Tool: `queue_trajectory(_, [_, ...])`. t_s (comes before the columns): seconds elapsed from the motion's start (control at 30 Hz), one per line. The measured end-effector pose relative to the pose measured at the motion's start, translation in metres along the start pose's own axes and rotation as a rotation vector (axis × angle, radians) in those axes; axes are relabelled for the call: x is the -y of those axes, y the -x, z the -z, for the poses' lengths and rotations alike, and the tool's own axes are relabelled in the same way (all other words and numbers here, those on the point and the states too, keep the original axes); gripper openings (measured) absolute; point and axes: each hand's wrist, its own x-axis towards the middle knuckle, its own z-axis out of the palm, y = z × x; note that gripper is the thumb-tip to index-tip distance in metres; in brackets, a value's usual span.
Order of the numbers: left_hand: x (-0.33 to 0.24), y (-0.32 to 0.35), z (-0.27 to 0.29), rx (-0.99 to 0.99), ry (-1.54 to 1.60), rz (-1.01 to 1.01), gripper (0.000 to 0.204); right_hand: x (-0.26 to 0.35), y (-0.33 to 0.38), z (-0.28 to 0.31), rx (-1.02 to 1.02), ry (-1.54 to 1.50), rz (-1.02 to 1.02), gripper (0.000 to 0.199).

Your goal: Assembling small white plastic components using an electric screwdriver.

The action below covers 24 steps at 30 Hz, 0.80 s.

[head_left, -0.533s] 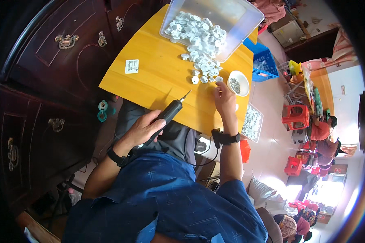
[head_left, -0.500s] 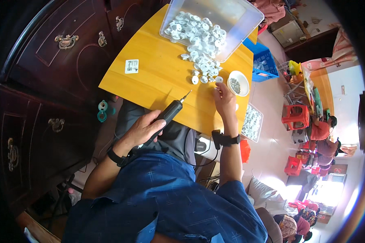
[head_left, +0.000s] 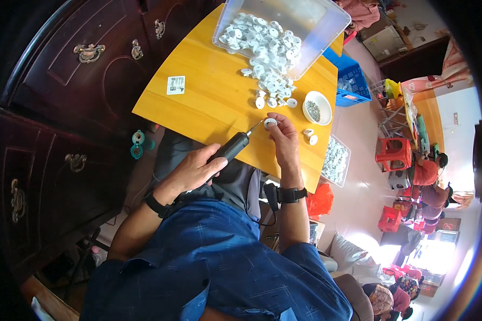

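Observation:
My left hand (head_left: 198,168) is wrapped round a black electric screwdriver (head_left: 231,148), whose thin bit points up and to the right. Between the thumb and fingers of my right hand (head_left: 285,138) is a small round white plastic part (head_left: 270,122), close to the tip of the bit; whether they touch I cannot tell. Beyond my hands, many similar white parts (head_left: 268,53) spill out of a tipped clear plastic bin (head_left: 318,32) onto the yellow wooden table (head_left: 198,69). Right of my right hand, a couple of white parts (head_left: 311,137) lie near the table's edge.
A white bowl (head_left: 321,100) of small metal pieces stands at the right table edge. A printed white label (head_left: 175,85) lies at left. On the floor are a clear bin (head_left: 336,160) of white parts and a blue crate (head_left: 353,88). Dark cabinets (head_left: 53,107) stand left; people sit far right.
My right hand has moved left and nearer, bringing a round white part to the screwdriver's tip. The screwdriver has shifted slightly right. The white parts near the right edge are now uncovered.

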Motion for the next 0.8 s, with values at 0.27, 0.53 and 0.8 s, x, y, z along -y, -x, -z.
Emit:
queue_trajectory(0.27, [-0.001,-0.001,-0.003,-0.01,-0.03,0.018,0.025,-0.014,0.003,-0.009,-0.056,0.039,0.02,0.021])
queue_trajectory(0.53, [0.006,-0.006,-0.007,-0.064,-0.054,-0.005,0.025,-0.015,0.007,-0.01,-0.022,0.056,-0.013,0.024])
queue_trajectory(0.8, [0.011,-0.009,-0.008,-0.052,-0.055,-0.006,0.026,-0.018,0.007,-0.011,-0.032,0.106,0.024,0.023])
